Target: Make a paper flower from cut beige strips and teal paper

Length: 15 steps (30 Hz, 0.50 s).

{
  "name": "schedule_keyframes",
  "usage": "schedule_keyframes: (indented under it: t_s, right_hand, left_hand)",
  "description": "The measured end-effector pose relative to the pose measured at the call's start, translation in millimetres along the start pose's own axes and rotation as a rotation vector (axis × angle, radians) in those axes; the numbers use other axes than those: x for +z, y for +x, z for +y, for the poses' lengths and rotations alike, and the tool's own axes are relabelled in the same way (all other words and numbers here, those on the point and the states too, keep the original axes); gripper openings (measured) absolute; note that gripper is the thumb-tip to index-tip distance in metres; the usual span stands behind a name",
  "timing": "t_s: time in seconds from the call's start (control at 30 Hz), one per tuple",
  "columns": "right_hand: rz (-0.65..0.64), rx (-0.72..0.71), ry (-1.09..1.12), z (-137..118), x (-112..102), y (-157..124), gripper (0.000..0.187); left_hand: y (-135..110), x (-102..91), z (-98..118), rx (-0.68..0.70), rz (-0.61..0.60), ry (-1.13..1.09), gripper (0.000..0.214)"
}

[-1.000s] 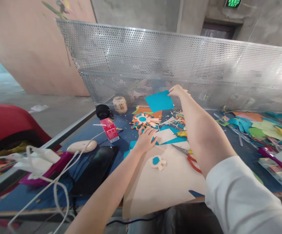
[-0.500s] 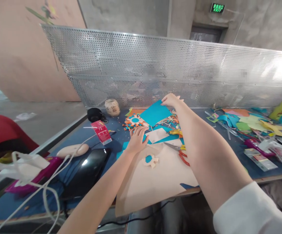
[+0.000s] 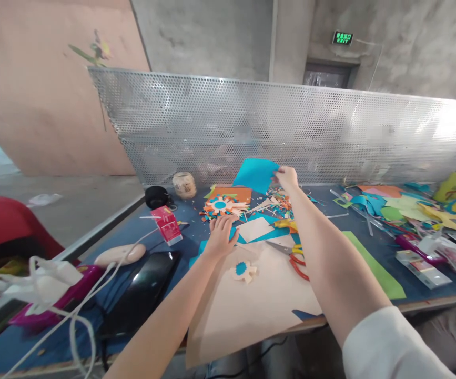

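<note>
My right hand (image 3: 286,178) pinches the right edge of a blue sheet of paper (image 3: 256,173), lifted above the scrap pile near the metal screen. My left hand (image 3: 222,237) lies with fingers spread at the far left part of a large beige sheet (image 3: 259,305), beside a white paper rectangle (image 3: 255,229) on blue paper. A small cream paper flower with a blue centre (image 3: 242,269) rests on the beige sheet. Just beyond my left hand is a larger blue, white and orange paper flower (image 3: 220,206). Red-handled scissors (image 3: 299,267) lie partly behind my right forearm.
A perforated metal screen (image 3: 220,121) stands along the table's back. To the left are a red carton (image 3: 167,225), a black glossy device (image 3: 144,289) and white cables (image 3: 88,310). Green paper (image 3: 377,268) and piled colourful scraps (image 3: 405,202) lie to the right.
My right hand has raised the blue sheet off the pile and swung it upward, uncovering orange paper beneath. My left hand stays about where it was. The view has tilted up slightly.
</note>
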State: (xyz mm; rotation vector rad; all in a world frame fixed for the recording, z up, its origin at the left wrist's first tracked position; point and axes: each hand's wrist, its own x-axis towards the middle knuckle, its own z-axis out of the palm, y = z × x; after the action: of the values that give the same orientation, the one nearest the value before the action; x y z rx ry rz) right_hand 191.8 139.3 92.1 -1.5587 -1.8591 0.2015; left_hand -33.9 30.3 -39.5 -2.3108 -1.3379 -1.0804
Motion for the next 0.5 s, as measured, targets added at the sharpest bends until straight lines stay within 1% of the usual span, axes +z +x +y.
schedule_keyframes:
  t_s: [0.1,0.17,0.27,0.33,0.4,0.5]
  right_hand:
    - [0.078,0.028,0.122,14,-10,-7,0.023]
    - [0.146,0.008,0.183,23,-20,-16,0.022]
    - [0.238,-0.051,0.238,35,-33,-38,0.019]
    - [0.289,-0.100,0.246,40,-38,-56,0.016]
    - [0.327,-0.152,0.240,42,-37,-75,0.015]
    - [0.329,-0.273,0.230,38,-23,-103,0.021]
  left_hand:
    - [0,1.4,-3,0.034,0.038,0.003,0.028]
    - [0,2.3,-5,0.052,0.047,-0.002,0.028]
    - [0,2.7,-7,0.066,0.036,-0.011,0.027]
    - [1,2.5,-6,0.077,0.024,-0.014,0.026]
    - [0,2.1,-4,0.082,0.011,-0.021,0.024]
    - [-1,2.3,1,0.065,-0.033,-0.053,0.022]
